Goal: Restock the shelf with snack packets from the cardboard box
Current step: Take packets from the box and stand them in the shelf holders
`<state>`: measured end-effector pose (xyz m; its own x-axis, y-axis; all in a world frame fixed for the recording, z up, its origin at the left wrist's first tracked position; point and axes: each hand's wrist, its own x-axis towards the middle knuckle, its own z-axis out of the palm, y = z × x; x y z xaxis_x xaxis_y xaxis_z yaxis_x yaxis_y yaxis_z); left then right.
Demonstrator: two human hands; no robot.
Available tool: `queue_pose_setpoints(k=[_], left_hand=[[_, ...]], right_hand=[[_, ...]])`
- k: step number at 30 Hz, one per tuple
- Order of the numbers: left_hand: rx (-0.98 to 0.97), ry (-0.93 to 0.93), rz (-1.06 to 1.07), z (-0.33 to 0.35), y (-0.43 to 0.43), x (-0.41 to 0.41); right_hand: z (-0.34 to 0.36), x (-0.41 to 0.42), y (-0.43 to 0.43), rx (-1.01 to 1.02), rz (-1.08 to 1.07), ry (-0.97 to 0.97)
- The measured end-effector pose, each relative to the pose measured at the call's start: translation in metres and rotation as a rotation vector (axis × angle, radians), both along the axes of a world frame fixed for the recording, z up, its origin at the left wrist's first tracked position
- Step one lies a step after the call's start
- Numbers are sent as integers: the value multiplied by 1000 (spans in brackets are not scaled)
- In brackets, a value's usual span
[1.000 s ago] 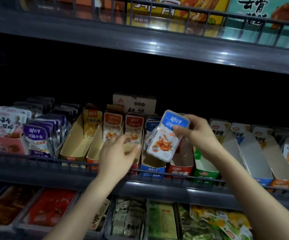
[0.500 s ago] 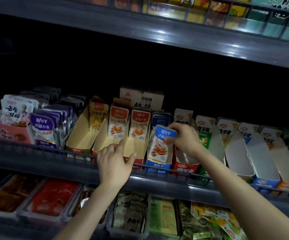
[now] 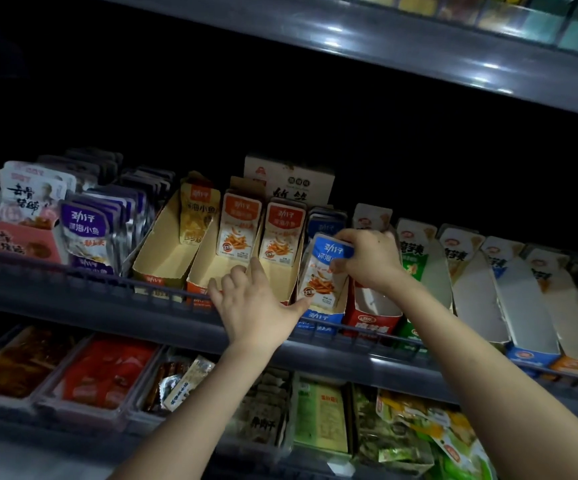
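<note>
Right hand (image 3: pixel 370 261): fingers (image 3: pixel 344 235) curled over the top edge of the blue packet (image 3: pixel 320 275), thumb pinching from below.
Blue packet: upright in the blue tray (image 3: pixel 318 322), hanging just below those fingers; reads "劲仔" and "深海小".
Left hand (image 3: pixel 256 306): fingers loosely spread and holding nothing, over the front of the orange tray (image 3: pixel 195 289), thumb tip by the blue tray.
Orange packets (image 3: pixel 239 225): two, just beyond the left fingertips, headed "劲仔".
Purple packets (image 3: pixel 85 233): well left of both hands, "劲仔 深海小鱼".
Shelf (image 3: pixel 107 306): rail beneath the left wrist.
</note>
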<state>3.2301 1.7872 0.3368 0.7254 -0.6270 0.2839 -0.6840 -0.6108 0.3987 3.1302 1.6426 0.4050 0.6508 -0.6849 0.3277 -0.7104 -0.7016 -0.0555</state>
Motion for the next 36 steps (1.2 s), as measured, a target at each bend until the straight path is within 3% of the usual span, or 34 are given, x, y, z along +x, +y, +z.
queue_pose_setpoints(k=[15,22,31,36], left_hand=[[-36,-13,15,-6,2,0],[-52,-4,13,-5,2,0],[-81,-21,25,-9,0,1],[-101,16,-9,3,14,0]], right_hand=[[-15,22,-22,-245,-85,-66],[-21,21,-21,-253,-64,-163],[-14,7,-13,-265,-109,-62],[-20,-34,20,-327,-45,-293]])
